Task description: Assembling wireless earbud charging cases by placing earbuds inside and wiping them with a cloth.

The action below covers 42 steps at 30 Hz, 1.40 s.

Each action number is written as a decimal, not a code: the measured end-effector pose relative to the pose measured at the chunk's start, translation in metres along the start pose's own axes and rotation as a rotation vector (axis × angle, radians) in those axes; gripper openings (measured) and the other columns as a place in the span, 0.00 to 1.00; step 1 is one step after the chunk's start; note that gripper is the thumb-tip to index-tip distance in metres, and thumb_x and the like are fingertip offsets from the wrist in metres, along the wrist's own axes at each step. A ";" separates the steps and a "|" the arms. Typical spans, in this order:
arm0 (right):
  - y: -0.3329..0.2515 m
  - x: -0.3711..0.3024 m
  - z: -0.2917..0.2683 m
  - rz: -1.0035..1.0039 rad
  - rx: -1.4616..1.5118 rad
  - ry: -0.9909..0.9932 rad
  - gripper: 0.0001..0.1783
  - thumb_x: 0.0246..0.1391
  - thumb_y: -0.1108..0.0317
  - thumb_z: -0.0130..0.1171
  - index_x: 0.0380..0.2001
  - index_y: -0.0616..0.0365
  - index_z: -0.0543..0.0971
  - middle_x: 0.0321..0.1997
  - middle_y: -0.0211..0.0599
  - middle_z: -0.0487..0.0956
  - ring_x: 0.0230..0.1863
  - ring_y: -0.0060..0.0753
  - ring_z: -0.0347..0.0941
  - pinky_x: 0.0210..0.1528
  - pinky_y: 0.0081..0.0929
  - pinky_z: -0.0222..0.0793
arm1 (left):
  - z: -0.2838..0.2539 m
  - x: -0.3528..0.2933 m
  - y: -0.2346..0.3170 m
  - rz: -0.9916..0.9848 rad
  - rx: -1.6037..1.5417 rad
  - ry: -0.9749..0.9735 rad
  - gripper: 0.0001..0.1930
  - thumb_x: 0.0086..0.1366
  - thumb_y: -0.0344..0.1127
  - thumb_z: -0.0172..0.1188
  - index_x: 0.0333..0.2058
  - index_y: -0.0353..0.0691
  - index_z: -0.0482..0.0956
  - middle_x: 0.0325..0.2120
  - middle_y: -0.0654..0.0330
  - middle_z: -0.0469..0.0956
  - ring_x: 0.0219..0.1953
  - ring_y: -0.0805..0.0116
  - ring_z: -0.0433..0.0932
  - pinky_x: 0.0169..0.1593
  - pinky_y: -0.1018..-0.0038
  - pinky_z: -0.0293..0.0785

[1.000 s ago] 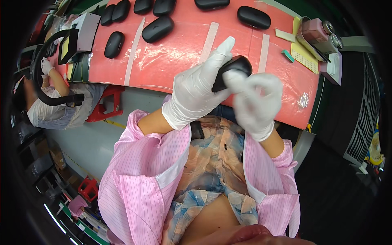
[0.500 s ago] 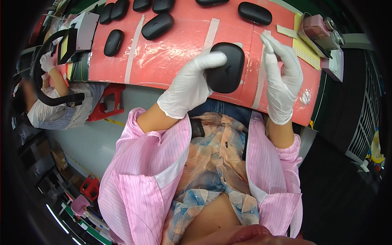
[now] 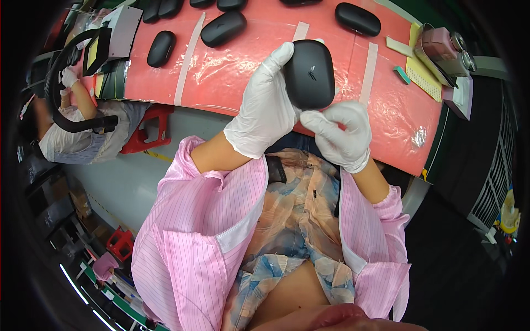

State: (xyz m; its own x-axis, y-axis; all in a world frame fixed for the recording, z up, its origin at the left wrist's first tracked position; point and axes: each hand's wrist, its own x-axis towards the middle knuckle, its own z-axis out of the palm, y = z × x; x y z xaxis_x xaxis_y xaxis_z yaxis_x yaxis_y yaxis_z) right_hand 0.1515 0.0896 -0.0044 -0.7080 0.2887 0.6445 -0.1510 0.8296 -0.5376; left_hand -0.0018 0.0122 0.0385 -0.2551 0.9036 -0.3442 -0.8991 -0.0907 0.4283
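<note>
My left hand (image 3: 264, 107), in a white glove, grips a black rounded case (image 3: 310, 74) with a small mark on its lid. The thumb lies along its upper left side, and the other fingers are mostly hidden behind it. My right hand (image 3: 343, 135), gloved too, is just below the case's near edge. Its thumb and fingers are curled together in a pinch; whether anything small is between them, I cannot make out. Beyond my hands, more black cases lie on the red mat, among them one at the centre left (image 3: 223, 28) and one at the far right (image 3: 358, 19).
Pale tape strips (image 3: 369, 73) cross the red mat (image 3: 221, 83). To the right are a small green block (image 3: 402, 75), a yellow dotted sheet (image 3: 422, 77) and a holder with metal-capped bottles (image 3: 441, 44). A black hose (image 3: 51, 105) curves at left, near another person (image 3: 77, 132) and a red stool (image 3: 152, 129).
My right hand has swung left and down to the case's near edge, its fingers curling into a pinch. The case in my left hand has risen a little, away from me. The green block is uncovered.
</note>
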 end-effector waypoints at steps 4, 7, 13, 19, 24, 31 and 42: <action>0.001 -0.001 -0.009 0.041 0.041 0.116 0.17 0.42 0.85 0.60 0.37 0.56 0.83 0.33 0.31 0.75 0.34 0.31 0.71 0.37 0.28 0.68 | -0.002 0.008 -0.001 -0.005 -0.058 0.072 0.21 0.71 0.50 0.46 0.50 0.39 0.72 0.37 0.61 0.77 0.38 0.70 0.77 0.44 0.71 0.76; 0.007 0.005 -0.019 0.255 0.113 0.298 0.15 0.48 0.85 0.56 0.39 0.61 0.81 0.36 0.34 0.76 0.40 0.31 0.72 0.42 0.28 0.69 | -0.015 0.017 -0.002 -0.101 -0.141 0.000 0.27 0.68 0.57 0.50 0.51 0.38 0.72 0.37 0.59 0.77 0.36 0.68 0.77 0.40 0.70 0.77; 0.013 0.038 -0.035 0.447 0.223 0.202 0.12 0.54 0.84 0.51 0.40 0.64 0.80 0.44 0.38 0.77 0.48 0.29 0.72 0.52 0.24 0.68 | -0.021 0.011 -0.012 -0.169 0.015 -0.095 0.31 0.66 0.58 0.52 0.52 0.32 0.71 0.38 0.55 0.77 0.38 0.66 0.77 0.35 0.76 0.76; 0.001 0.033 -0.016 0.568 0.486 0.333 0.12 0.56 0.83 0.53 0.41 0.63 0.80 0.46 0.37 0.77 0.47 0.26 0.72 0.51 0.22 0.68 | -0.014 0.001 -0.002 -0.156 -0.055 -0.074 0.16 0.67 0.38 0.53 0.46 0.30 0.74 0.42 0.55 0.79 0.43 0.64 0.80 0.52 0.68 0.77; -0.006 0.017 -0.009 0.577 0.385 0.208 0.11 0.60 0.80 0.52 0.43 0.64 0.80 0.45 0.34 0.76 0.46 0.24 0.72 0.54 0.20 0.66 | -0.009 -0.003 -0.011 -0.186 -0.174 -0.148 0.21 0.69 0.46 0.50 0.52 0.36 0.70 0.49 0.54 0.75 0.49 0.59 0.78 0.49 0.51 0.79; 0.013 0.068 -0.031 0.247 0.069 0.190 0.16 0.51 0.82 0.55 0.42 0.58 0.83 0.35 0.32 0.77 0.38 0.25 0.73 0.39 0.21 0.68 | -0.009 -0.008 -0.009 -0.079 0.051 -0.192 0.32 0.73 0.57 0.35 0.70 0.61 0.37 0.55 0.56 0.70 0.54 0.58 0.74 0.56 0.52 0.74; -0.011 0.004 -0.012 -0.004 0.066 -0.065 0.21 0.35 0.81 0.57 0.38 0.57 0.83 0.30 0.32 0.73 0.30 0.32 0.69 0.34 0.28 0.65 | -0.002 -0.010 -0.001 -0.119 0.040 0.032 0.28 0.73 0.50 0.43 0.62 0.35 0.60 0.52 0.56 0.73 0.51 0.65 0.76 0.53 0.65 0.77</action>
State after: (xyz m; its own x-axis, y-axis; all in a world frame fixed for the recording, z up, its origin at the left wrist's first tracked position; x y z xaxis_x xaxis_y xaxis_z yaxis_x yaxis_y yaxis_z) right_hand 0.1586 0.0877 0.0110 -0.7503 0.2524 0.6110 -0.1971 0.7968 -0.5711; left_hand 0.0012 0.0027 0.0397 -0.1596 0.8930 -0.4208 -0.9089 0.0335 0.4157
